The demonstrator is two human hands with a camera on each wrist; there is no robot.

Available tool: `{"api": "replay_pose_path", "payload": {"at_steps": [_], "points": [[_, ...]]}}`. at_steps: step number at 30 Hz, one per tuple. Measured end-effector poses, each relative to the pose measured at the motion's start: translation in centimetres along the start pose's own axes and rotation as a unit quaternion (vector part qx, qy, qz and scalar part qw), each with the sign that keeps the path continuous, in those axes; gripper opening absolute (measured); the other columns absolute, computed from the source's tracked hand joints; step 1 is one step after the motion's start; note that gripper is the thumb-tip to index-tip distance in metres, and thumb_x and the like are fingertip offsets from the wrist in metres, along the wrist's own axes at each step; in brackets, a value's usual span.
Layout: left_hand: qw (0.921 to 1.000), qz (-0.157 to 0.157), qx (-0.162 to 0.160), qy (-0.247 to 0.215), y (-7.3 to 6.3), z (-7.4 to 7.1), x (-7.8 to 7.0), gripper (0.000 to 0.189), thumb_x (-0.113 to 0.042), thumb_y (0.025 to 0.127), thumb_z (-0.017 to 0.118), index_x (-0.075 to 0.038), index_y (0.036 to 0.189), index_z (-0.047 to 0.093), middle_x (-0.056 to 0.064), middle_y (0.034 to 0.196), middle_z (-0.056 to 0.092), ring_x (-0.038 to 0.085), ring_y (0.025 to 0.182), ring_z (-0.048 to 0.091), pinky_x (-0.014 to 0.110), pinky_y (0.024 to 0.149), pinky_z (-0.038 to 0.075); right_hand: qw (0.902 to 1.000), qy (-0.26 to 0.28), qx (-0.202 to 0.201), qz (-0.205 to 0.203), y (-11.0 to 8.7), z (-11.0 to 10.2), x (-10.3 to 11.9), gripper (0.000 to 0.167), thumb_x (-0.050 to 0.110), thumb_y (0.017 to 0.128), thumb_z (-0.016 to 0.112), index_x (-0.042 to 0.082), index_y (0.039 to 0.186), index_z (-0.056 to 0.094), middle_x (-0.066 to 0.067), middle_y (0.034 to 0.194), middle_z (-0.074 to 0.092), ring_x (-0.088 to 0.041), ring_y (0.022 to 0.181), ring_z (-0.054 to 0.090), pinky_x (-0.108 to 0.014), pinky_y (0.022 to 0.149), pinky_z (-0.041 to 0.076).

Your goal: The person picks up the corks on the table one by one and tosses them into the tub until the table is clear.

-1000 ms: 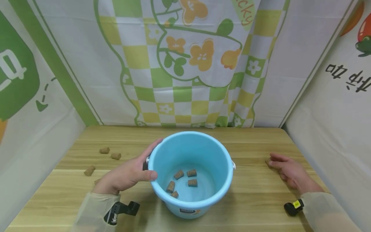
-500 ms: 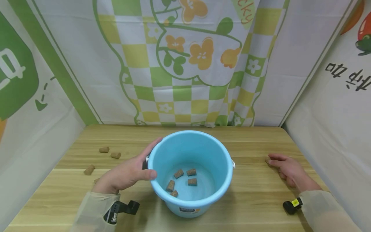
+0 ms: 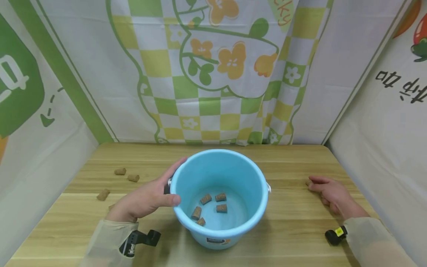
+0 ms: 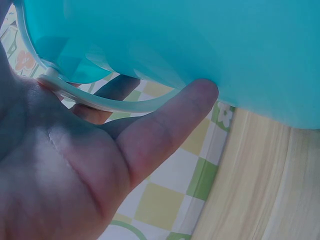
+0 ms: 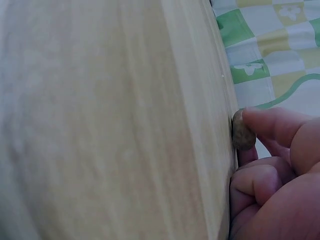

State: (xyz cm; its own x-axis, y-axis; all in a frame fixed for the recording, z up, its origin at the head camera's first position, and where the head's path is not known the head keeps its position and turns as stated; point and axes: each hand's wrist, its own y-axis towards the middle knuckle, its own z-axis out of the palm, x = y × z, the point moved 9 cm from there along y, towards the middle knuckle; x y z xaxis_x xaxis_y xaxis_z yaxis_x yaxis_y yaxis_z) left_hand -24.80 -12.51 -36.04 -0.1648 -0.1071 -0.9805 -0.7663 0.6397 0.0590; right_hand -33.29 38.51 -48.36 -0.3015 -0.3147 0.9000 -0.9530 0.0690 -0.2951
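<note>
A light blue bucket (image 3: 218, 234) stands upright in the middle of the table, with several tapered corks (image 3: 221, 208) lying on its bottom. My left hand (image 3: 150, 198) grips its left side, thumb over the rim and fingers along the outer wall. In the left wrist view, the white bail handle (image 4: 110, 103) hangs between the palm and the bucket's wall (image 4: 250, 60). Far to the right, my right hand (image 3: 330, 193) pinches a single cork (image 5: 243, 131) between thumb and fingers, right at the tabletop. The fingers partly cover that cork in the head view.
Loose corks lie left of the bucket: two near the back, a cork (image 3: 120, 171) and another cork (image 3: 133, 178), and one cork (image 3: 103, 194) closer. A further cork (image 3: 111, 207) is partly behind my left wrist. Printed curtains (image 3: 213, 122) enclose the wooden table (image 3: 287, 237).
Hardly anything differs. My left hand stays on the bucket and my right hand stays at the cork; the whole head view has shifted very slightly.
</note>
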Motion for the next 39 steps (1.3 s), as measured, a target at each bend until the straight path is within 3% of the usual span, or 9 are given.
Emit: {"api": "replay_pose_path", "payload": {"at_steps": [5, 14, 24, 34, 39], "points": [[1.0, -0.001, -0.001, 0.002, -0.03, 0.02, -0.07, 0.103, -0.043, 0.089, 0.075, -0.033, 0.161, 0.002, 0.024, 0.155, 0.024, 0.044, 0.127, 0.043, 0.044, 0.094, 0.046, 0.9998, -0.017, -0.009, 0.011, -0.05, -0.27, -0.2, 0.063, 0.032, 0.097, 0.067, 0.006, 0.15, 0.044, 0.002, 0.128, 0.061, -0.002, 0.043, 0.03, -0.023, 0.038, 0.036], [1.0, -0.003, -0.001, 0.003, -0.07, -0.06, -0.04, 0.104, -0.043, 0.088, 0.075, -0.032, 0.161, 0.002, 0.024, 0.154, 0.026, 0.044, 0.127, 0.044, 0.044, 0.094, 0.046, 0.9979, 0.063, -0.004, 0.012, -0.32, -0.08, -0.13, 0.063, 0.022, 0.097, 0.069, -0.002, 0.149, 0.042, 0.014, 0.103, 0.069, -0.001, 0.044, 0.031, -0.021, 0.04, 0.035], [1.0, -0.003, 0.003, -0.007, 0.02, 0.05, 0.06, 0.102, -0.042, 0.089, 0.075, -0.034, 0.16, 0.003, 0.022, 0.155, 0.025, 0.045, 0.127, 0.043, 0.044, 0.094, 0.046, 0.9968, 0.076, 0.003, 0.023, -0.52, -0.15, -0.49, 0.066, 0.025, 0.098, 0.068, 0.001, 0.152, 0.038, 0.016, 0.104, 0.068, -0.002, 0.044, 0.03, -0.021, 0.04, 0.034], [1.0, 0.001, 0.001, -0.008, -0.06, -0.04, 0.05, 0.102, -0.041, 0.089, 0.075, -0.033, 0.16, 0.002, 0.023, 0.154, 0.025, 0.045, 0.127, 0.043, 0.045, 0.094, 0.047, 0.9946, 0.104, 0.006, 0.001, -0.49, -0.28, -0.23, 0.067, 0.021, 0.097, 0.069, -0.003, 0.151, 0.036, 0.011, 0.106, 0.069, -0.001, 0.045, 0.033, -0.019, 0.042, 0.036], [1.0, 0.003, -0.001, -0.008, -0.01, -0.03, 0.08, 0.102, -0.04, 0.089, 0.076, -0.036, 0.16, 0.004, 0.022, 0.155, 0.025, 0.046, 0.128, 0.042, 0.045, 0.094, 0.047, 0.984, 0.176, 0.026, 0.0, -0.48, -0.49, -0.47, 0.063, 0.014, 0.098, 0.066, -0.002, 0.151, 0.036, 0.005, 0.106, 0.07, -0.002, 0.048, 0.033, -0.019, 0.042, 0.035]]}}
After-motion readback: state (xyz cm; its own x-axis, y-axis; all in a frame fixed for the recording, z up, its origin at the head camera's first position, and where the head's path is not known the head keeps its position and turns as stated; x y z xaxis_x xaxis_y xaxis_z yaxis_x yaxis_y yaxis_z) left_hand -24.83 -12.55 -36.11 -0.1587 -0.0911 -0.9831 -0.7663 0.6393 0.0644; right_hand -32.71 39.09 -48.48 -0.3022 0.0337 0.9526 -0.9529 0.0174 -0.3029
